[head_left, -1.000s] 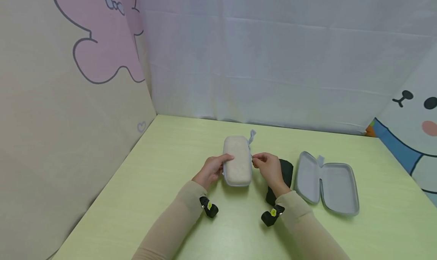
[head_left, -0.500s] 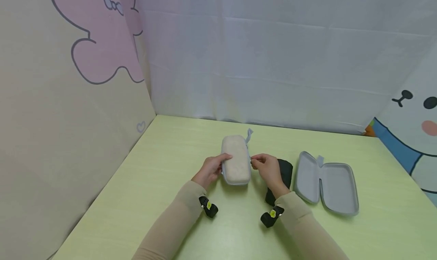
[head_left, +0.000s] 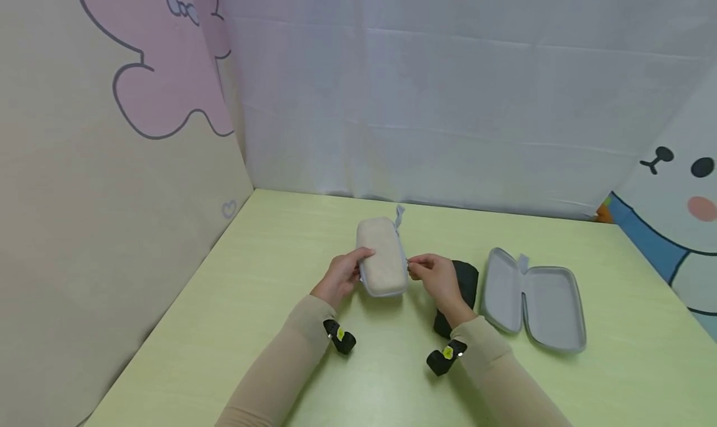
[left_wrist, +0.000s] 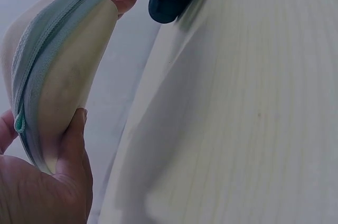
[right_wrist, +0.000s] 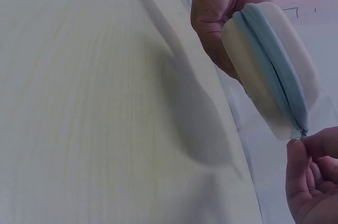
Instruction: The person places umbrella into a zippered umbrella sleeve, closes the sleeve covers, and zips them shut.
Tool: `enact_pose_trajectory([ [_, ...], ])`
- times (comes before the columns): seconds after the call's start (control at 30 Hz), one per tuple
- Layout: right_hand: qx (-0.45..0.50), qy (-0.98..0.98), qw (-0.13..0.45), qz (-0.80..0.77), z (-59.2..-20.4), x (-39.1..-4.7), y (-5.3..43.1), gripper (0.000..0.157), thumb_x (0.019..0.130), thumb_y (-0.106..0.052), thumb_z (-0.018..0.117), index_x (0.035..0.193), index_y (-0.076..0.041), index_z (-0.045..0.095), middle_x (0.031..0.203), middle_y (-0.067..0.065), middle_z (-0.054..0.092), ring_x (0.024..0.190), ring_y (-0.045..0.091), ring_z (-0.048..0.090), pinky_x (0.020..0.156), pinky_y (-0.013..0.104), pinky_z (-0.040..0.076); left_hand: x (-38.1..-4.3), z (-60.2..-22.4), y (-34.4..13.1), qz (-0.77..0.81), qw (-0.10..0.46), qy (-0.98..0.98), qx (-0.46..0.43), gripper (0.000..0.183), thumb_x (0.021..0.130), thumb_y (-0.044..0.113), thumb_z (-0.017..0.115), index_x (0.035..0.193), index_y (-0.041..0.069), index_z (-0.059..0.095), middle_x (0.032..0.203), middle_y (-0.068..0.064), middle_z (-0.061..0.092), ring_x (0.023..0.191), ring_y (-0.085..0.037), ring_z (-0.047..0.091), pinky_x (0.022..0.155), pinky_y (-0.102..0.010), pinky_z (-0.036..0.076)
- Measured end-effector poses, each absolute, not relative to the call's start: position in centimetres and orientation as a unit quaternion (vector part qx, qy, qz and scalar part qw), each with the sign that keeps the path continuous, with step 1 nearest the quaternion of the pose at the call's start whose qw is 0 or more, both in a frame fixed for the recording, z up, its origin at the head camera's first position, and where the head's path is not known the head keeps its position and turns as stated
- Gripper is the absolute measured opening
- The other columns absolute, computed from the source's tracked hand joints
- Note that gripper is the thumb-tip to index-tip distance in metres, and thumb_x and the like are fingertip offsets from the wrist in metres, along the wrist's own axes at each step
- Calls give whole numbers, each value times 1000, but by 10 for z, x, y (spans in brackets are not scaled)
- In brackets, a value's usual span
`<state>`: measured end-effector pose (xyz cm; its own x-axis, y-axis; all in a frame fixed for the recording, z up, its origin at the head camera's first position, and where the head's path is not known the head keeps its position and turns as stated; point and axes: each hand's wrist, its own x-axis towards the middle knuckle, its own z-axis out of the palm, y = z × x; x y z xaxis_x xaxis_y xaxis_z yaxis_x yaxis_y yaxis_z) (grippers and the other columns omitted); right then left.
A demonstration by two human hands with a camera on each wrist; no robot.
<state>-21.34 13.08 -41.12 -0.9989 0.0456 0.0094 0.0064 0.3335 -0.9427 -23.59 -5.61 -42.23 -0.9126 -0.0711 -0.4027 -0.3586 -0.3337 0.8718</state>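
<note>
A cream hard-shell zip case (head_left: 383, 259) is held up off the table, its shadow falling below it. My left hand (head_left: 338, 279) grips its left side, thumb on the front face. At the opposite side, my right hand (head_left: 439, 282) pinches the small zipper pull (right_wrist: 303, 134) between thumb and fingertips. Pale blue zipper tape (right_wrist: 274, 60) runs along the case's edge, with a dark line between its two halves. From the upper right edge sticks out a light grey fabric loop (head_left: 399, 217).
Beside my right wrist lies a black, rounded bundle (head_left: 468, 282), partly hidden by the hand. Farther right, a grey-lined case (head_left: 554, 309) lies spread open on the pale yellow-green table (head_left: 224, 352). Fabric walls (head_left: 448, 116) close off the back and sides.
The case has shifted slightly left and away from me and tilted a little, with both hands still on it. My right hand has followed its edge slightly left.
</note>
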Motion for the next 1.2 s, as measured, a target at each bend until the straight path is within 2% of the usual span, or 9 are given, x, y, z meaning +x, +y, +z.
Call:
enact_pose_trajectory([
  [0.5, -13, -810, 6, 587, -412, -210, 131, 12, 87, -4, 63, 94, 5, 67, 81, 9, 67, 70, 15, 62, 76, 42, 51, -237, -422, -56, 790, 87, 570, -206, 46, 73, 15, 75, 109, -7, 56, 86, -7, 59, 69, -11, 51, 57, -18, 42],
  [0.73, -6, -808, 7, 590, -410, -210, 130, 12, 87, -3, 63, 94, 6, 67, 81, 9, 67, 70, 16, 62, 72, 34, 52, -236, -420, -56, 791, 81, 569, -208, 47, 73, 15, 75, 109, -7, 56, 84, -6, 60, 67, -10, 51, 55, -17, 41],
  [0.9, -6, -808, 4, 589, -410, -209, 131, 11, 86, -2, 63, 93, 6, 67, 80, 9, 67, 69, 15, 62, 74, 38, 52, -235, -421, -56, 795, 76, 565, -210, 45, 72, 15, 74, 107, -8, 57, 82, -5, 60, 66, -10, 51, 54, -17, 40],
  [1.07, -2, -807, 2, 591, -412, -209, 130, 11, 87, -2, 63, 93, 6, 67, 80, 9, 67, 68, 14, 61, 76, 42, 51, -236, -422, -56, 804, 64, 550, -219, 49, 72, 14, 74, 110, -9, 55, 88, -7, 61, 73, -12, 55, 59, -19, 44],
  [1.2, 0, -805, 2, 593, -412, -209, 130, 11, 87, -2, 63, 93, 6, 67, 79, 9, 67, 68, 13, 61, 75, 40, 52, -237, -422, -56, 808, 60, 543, -220, 50, 72, 13, 74, 111, -10, 54, 89, -8, 61, 74, -12, 56, 58, -18, 45],
])
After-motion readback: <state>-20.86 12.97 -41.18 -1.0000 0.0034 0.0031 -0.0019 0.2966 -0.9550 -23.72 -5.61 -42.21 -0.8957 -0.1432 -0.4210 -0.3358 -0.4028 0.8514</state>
